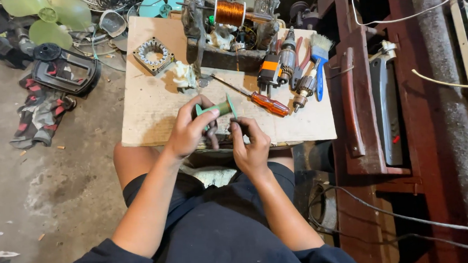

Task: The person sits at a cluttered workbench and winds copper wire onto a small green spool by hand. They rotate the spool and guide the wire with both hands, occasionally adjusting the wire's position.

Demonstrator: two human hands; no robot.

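My left hand (189, 128) grips a green plastic spool (219, 108) with a round flange, held just above the near edge of a cardboard sheet (151, 107). Close beside it, my right hand (250, 144) has its fingers pinched shut on something small and dark at the spool's end; what it is I cannot make out. Both hands meet over the front middle of the cardboard, above my lap.
On the cardboard lie an orange-handled screwdriver (267, 103), a motor armature (303, 87), pliers (297, 62), a blue brush (319, 61), a stator ring (154, 54) and a winding jig with a copper coil (230, 12). Green fan blades (48, 18) lie far left; dark red wooden furniture (366, 85) stands right.
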